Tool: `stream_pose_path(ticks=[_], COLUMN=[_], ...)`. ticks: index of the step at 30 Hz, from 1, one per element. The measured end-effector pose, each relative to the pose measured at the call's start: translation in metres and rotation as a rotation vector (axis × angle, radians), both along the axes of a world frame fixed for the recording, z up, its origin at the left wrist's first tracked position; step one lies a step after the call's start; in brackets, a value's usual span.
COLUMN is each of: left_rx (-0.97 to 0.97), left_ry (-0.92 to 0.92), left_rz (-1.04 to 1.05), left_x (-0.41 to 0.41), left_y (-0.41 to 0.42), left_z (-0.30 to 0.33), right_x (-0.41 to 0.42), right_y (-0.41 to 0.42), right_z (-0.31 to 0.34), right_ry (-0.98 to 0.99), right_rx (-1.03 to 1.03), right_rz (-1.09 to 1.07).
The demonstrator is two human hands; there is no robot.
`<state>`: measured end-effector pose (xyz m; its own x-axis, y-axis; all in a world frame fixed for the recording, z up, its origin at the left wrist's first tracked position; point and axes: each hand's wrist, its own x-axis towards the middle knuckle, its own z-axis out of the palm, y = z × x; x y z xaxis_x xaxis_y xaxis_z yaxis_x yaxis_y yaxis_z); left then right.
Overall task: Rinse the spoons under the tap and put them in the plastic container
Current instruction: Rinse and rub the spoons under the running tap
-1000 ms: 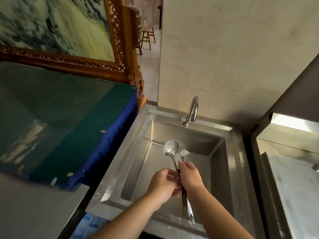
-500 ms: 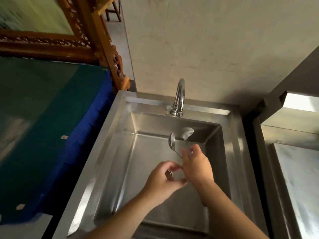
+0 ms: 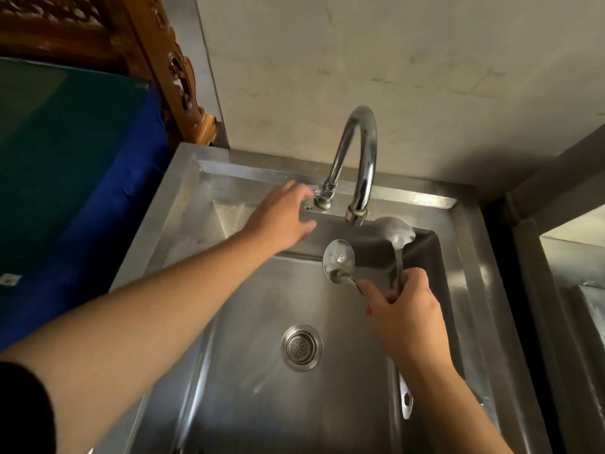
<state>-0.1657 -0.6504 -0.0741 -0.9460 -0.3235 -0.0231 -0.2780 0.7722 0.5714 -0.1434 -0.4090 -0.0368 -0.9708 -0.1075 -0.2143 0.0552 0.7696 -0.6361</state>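
Observation:
My right hand (image 3: 404, 317) grips two steel spoons by their handles over the sink (image 3: 471, 290). The round spoon (image 3: 339, 258) points up and left. The larger ladle-like spoon (image 3: 396, 232) sits just right of the tap spout, its bowl at the spout's mouth. Handle ends stick out below my wrist. My left hand (image 3: 283, 217) reaches to the base of the chrome gooseneck tap (image 3: 361, 149), fingers at the small tap handle, which they mostly hide. No water stream is visible. No plastic container is in view.
A round drain strainer (image 3: 301, 347) lies in the sink's floor. A blue and green covered surface (image 3: 72, 152) borders the sink on the left, with a carved wooden frame (image 3: 163, 60) behind it. A second steel unit (image 3: 576, 290) stands to the right.
My left hand let go of the spoons and reached up to the tap's base. My right hand carried the spoons up to the spout. The camera moved closer and tilted down.

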Motion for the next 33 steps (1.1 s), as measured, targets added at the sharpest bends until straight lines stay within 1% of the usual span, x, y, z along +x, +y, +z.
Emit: stream_pose_path(ticks=[3,6,11,16,21,26,33], left_rx=[-0.094,-0.154,-0.160,-0.111,-0.027,0.051,0.040], left_ry=[-0.010,-0.045,-0.068,-0.079,-0.055,-0.107,-0.163], left_rz=[-0.104,-0.186,-0.209,-0.206,-0.152,-0.165,-0.181], left_x=[-0.037,-0.055,-0.062,-0.065,-0.064,-0.069,-0.078], left_y=[-0.013,-0.021,-0.027,-0.029,-0.030,-0.034,-0.040], left_z=[-0.002,-0.006,-0.005,-0.005,-0.007,-0.005,-0.002], right_x=[-0.004,-0.006,-0.011,-0.021,-0.029,-0.030,-0.028], right_y=[-0.007,-0.011,-0.015,-0.016,-0.015,-0.015,-0.017], right_z=[-0.010,-0.017,-0.020,-0.019,-0.014,-0.010,-0.009], right_ry=[-0.024,-0.042,-0.028,-0.006,0.001,0.001,-0.007], right_rx=[-0.049,-0.077,-0.064,0.000,0.056,0.082,0.081], right_rz=[-0.020,-0.029,-0.030,-0.029,-0.019,-0.012,0.005])
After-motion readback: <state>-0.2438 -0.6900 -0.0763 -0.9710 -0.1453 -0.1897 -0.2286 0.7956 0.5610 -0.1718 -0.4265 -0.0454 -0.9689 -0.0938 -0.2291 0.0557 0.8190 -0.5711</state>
